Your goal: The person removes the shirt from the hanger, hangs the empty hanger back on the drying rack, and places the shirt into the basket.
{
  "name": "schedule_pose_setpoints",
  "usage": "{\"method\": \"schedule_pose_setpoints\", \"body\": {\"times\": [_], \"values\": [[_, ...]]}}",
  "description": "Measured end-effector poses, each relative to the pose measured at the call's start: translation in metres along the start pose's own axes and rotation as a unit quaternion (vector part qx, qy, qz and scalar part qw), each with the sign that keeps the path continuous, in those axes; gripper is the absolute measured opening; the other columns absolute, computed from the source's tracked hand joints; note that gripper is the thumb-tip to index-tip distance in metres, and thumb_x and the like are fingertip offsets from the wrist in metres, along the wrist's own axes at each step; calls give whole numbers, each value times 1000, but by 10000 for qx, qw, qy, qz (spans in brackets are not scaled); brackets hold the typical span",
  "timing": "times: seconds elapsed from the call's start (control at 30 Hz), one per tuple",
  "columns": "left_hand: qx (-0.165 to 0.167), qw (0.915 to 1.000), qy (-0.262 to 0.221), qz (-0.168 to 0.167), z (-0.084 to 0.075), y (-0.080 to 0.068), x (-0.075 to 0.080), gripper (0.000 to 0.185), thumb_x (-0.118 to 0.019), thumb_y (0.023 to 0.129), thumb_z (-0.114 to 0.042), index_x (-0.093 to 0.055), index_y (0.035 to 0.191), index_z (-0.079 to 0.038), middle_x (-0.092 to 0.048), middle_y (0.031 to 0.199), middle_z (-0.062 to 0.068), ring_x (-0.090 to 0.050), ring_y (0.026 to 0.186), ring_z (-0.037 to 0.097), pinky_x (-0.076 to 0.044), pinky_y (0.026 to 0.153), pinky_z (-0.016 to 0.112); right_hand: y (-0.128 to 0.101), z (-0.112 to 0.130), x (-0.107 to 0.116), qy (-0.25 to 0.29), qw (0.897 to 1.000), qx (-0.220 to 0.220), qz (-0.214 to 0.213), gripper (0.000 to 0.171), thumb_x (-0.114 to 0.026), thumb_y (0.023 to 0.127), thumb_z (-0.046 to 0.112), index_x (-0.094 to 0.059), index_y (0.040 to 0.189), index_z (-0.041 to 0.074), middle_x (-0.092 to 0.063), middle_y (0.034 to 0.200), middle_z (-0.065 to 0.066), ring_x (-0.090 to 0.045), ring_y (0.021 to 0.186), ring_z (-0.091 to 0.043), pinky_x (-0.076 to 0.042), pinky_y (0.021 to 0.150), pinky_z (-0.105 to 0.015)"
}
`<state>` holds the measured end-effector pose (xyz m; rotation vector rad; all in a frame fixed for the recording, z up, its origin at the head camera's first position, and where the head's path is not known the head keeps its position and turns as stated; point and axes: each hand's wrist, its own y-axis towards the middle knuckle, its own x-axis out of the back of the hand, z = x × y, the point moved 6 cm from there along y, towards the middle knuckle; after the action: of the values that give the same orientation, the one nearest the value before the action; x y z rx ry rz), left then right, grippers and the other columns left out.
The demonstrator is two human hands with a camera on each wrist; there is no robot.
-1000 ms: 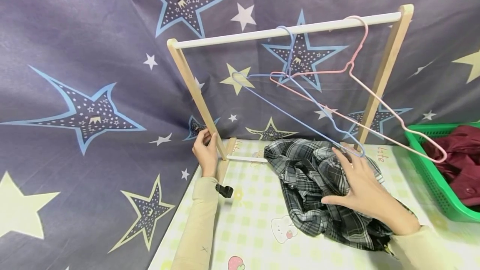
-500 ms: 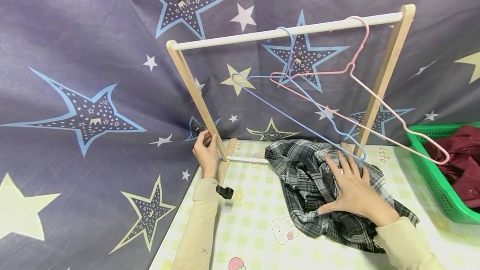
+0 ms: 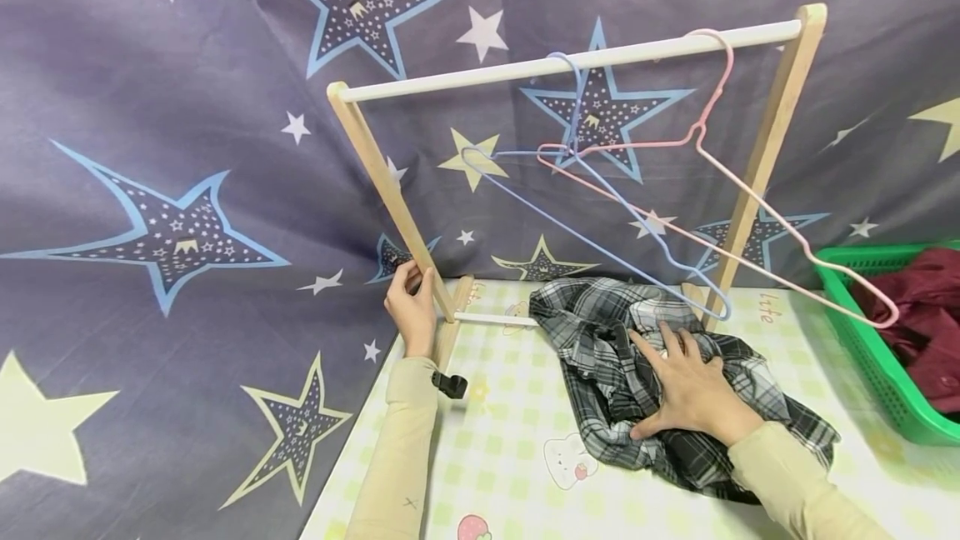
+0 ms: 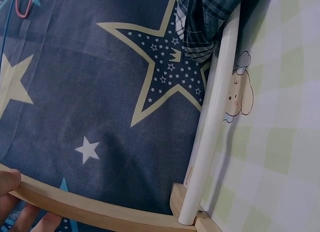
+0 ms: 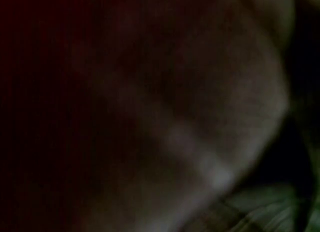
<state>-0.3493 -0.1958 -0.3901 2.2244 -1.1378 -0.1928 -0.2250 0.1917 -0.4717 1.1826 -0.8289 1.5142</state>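
Note:
My left hand holds the left wooden post of a small clothes rack, low down. In the left wrist view, the thumb and fingers lie on either side of that post. My right hand, fingers spread, rests on a crumpled black, grey and white plaid shirt at the rack's foot. The right wrist view is dark and blurred, mostly blocked by skin. From the rack's white top rail hang a blue hanger and a pink hanger, both bare.
A green basket with a maroon garment stands on the right. The rack's white lower bar runs under the shirt. Behind the checked tablecloth hangs a dark star-patterned curtain.
My right hand has moved left and toward me over the shirt, its fingers spreading and shifting the cloth a little. The left hand stays on the post.

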Motion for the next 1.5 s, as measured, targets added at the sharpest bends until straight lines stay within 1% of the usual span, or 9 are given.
{"method": "schedule_pose_setpoints", "body": {"times": [0.1, 0.27, 0.37, 0.5, 0.77, 1.1, 1.2, 1.33, 1.5], "values": [[29, 10000, 4, -24, 2, 1, 1, 20, -74, 89, -11, -73, 108, -5, -74, 102, 16, -72, 95, 30, -59, 86, 44, 2, 2, 0, -169, 9998, 76, -63, 140, -74, 40, 88, -30, 155, 21, -29, 151, -34, -34, 130, -59, -34, 80, -87], [64, 10000, 62, -3, 3, -1, 2, 21, -74, 90, -12, -73, 109, -6, -74, 104, 16, -72, 97, 30, -59, 86, 45, 1, 5, -3, -346, 9993, 135, 52, 131, -75, 44, 86, -42, 150, 17, -42, 143, -32, -44, 122, -54, -40, 78, -81], [58, 9999, 83, 20, 1, -3, 2, 21, -74, 90, -13, -73, 109, -5, -74, 104, 16, -72, 97, 31, -59, 86, 46, -1, 7, -4, -399, 9990, 137, 128, 126, -76, 46, 84, -45, 148, 16, -47, 138, -30, -47, 120, -52, -41, 78, -79], [-3, 10000, 26, 40, -2, -2, 1, 21, -74, 90, -12, -73, 109, -5, -74, 103, 16, -72, 97, 31, -59, 86, 46, -4, 9, -3, -435, 9989, 170, 39, 119, -82, 50, 76, -47, 146, 15, -51, 128, -27, -48, 115, -49, -43, 76, -76], [1, 10000, -5, -2, -1, 1, 2, 21, -74, 89, -12, -73, 109, -6, -74, 104, 16, -72, 97, 30, -59, 87, 43, -10, 16, -3, -438, 9982, 408, -77, 105, -88, 57, 57, -49, 144, 15, -50, 124, -28, -48, 111, -45, -43, 74, -77], [112, 9999, 3, 38, 5, -1, 0, 21, -74, 90, -13, -73, 110, -6, -73, 105, 17, -71, 98, 30, -58, 87, 46, -13, 15, -13, -520, 9953, 811, 87, 99, -85, 64, 55, -48, 145, 11, -44, 130, -29, -45, 115, -44, -43, 73, -70], [51, 10000, 35, 18, 5, -1, 0, 21, -74, 90, -13, -73, 109, -6, -73, 104, 17, -71, 98, 31, -58, 86, 48, -15, 15, -14, -418, 9952, 880, 103, 98, -85, 65, 52, -47, 145, 10, -42, 135, -33, -44, 121, -49, -42, 79, -75], [-49, 10000, 60, -8, 3, -1, 0, 21, -74, 90, -14, -73, 109, -6, -74, 104, 16, -72, 97, 31, -59, 86, 46, -16, 14, -13, -328, 9952, 903, 191, 96, -85, 68, 49, -46, 145, 8, -38, 142, -39, -39, 130, -58, -36, 88, -81], [-142, 9998, 121, -51, 2, -1, -1, 21, -74, 90, -13, -73, 109, -5, -74, 102, 16, -72, 95, 30, -58, 86, 44, -18, 14, -10, -235, 9941, 1013, 317, 92, -84, 71, 47, -45, 145, 8, -38, 143, -39, -38, 131, -59, -35, 90, -82]]}}
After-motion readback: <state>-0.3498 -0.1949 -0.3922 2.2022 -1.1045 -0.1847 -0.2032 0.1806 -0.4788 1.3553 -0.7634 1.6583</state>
